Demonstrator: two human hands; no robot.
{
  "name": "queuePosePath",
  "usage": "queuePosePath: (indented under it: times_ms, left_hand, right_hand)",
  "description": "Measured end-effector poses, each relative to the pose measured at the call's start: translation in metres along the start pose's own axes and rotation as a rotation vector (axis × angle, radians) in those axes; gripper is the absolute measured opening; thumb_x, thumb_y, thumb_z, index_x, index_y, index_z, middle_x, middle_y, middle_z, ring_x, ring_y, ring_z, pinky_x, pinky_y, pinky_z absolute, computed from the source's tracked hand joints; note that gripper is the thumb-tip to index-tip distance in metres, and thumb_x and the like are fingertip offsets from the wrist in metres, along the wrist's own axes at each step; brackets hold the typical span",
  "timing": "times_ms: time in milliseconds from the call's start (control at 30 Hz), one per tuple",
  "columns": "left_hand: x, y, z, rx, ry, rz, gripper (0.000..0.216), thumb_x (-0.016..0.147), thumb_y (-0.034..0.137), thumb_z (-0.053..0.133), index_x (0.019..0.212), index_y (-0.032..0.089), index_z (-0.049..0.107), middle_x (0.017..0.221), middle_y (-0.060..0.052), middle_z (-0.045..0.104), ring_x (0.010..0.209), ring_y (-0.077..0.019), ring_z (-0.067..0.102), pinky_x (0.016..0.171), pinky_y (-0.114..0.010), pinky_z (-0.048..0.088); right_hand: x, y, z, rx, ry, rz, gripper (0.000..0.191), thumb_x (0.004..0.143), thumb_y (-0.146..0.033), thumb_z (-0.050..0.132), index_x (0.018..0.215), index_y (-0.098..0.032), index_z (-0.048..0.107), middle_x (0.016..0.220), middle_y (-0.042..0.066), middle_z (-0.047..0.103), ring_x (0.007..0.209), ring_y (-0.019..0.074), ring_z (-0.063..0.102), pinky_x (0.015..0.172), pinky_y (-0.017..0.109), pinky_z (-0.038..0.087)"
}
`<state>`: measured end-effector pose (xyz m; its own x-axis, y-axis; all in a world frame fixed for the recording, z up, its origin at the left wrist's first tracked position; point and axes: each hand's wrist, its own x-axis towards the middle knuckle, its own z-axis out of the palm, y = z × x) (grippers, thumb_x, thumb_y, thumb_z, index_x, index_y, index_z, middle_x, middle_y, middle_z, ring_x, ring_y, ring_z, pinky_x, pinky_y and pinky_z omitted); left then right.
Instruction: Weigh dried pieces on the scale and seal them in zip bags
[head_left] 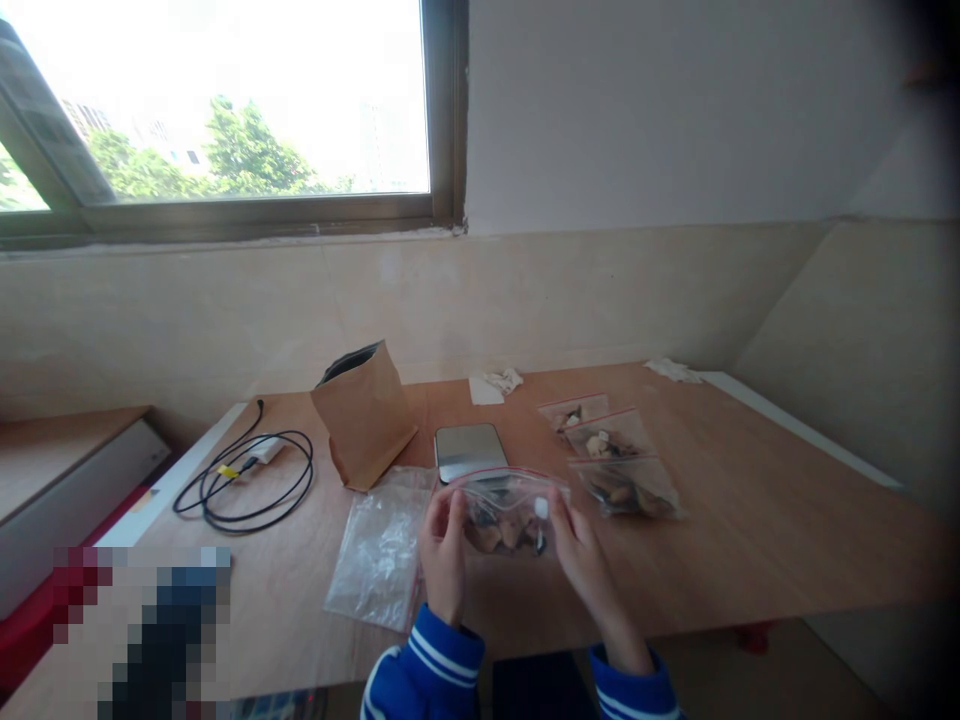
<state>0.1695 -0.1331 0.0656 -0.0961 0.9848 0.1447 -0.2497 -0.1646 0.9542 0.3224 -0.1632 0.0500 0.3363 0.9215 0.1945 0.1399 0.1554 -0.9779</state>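
Between my two hands is a clear zip bag (506,530) with a red strip along its top and brownish dried pieces inside. My left hand (445,545) pinches its left upper corner, thumb on the near side. The right upper corner is gripped by my right hand (581,555), close to a small white patch on the plastic. Just behind the bag lies a flat silver scale (470,450). Flat clear plastic bags (375,560) lie beside my left hand. Off to the right rest several filled zip bags (626,490) with similar brownish contents.
An open brown paper bag (367,415) stands at the back left. A coiled black cable (255,525) with a white adapter (266,450) lies left of it. Crumpled white paper (499,385) sits by the wall. A blurred dark object (172,640) is at lower left.
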Motion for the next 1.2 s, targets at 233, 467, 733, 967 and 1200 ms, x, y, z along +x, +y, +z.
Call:
queuePosePath:
  times_ms: [233,467,733,967,1200]
  left_hand:
    - [0.007,-0.017,-0.002,0.037,0.096,0.018,0.032,0.078,0.047,0.062,0.084,0.016,0.063,0.07,0.0,0.061,0.066,-0.0124,0.055,0.063,-0.022,0.043]
    - [0.009,-0.042,-0.006,0.042,0.103,0.002,0.032,0.08,0.049,0.058,0.083,0.017,0.058,0.067,0.002,0.056,0.061,-0.0113,0.053,0.058,-0.022,0.042]
    - [0.005,-0.048,-0.018,0.228,0.128,0.12,0.031,0.084,0.047,0.054,0.086,0.018,0.063,0.086,-0.005,0.067,0.085,-0.0191,0.062,0.082,-0.031,0.046]
    - [0.004,-0.05,-0.017,0.194,0.155,0.089,0.031,0.083,0.047,0.055,0.083,0.017,0.062,0.079,-0.003,0.066,0.078,-0.0177,0.062,0.076,-0.03,0.047]
    - [0.004,-0.054,-0.019,0.187,0.177,0.077,0.032,0.082,0.048,0.055,0.084,0.017,0.061,0.077,-0.002,0.065,0.076,-0.0162,0.062,0.073,-0.028,0.047]
  right_hand:
    - [0.001,0.015,-0.015,-0.06,0.128,0.014,0.056,0.083,-0.066,0.043,0.09,-0.019,0.074,0.097,0.013,0.073,0.098,0.03,0.065,0.087,0.041,0.052]
    - [0.003,0.032,-0.013,-0.027,0.15,0.025,0.05,0.077,-0.061,0.056,0.095,-0.018,0.072,0.096,0.012,0.073,0.093,0.0294,0.067,0.083,0.041,0.053]
    - [0.001,0.04,-0.021,0.019,0.149,0.068,0.048,0.075,-0.061,0.06,0.093,-0.018,0.072,0.096,0.012,0.073,0.09,0.0286,0.068,0.08,0.04,0.054]
    - [0.0,0.04,-0.027,-0.004,0.01,-0.001,0.051,0.087,-0.059,0.043,0.109,-0.021,0.068,0.111,0.01,0.069,0.105,0.0267,0.063,0.094,0.041,0.047]
    - [0.002,0.049,-0.023,-0.068,0.203,-0.007,0.045,0.082,-0.057,0.053,0.096,-0.018,0.069,0.095,0.011,0.072,0.087,0.0253,0.066,0.078,0.036,0.052]
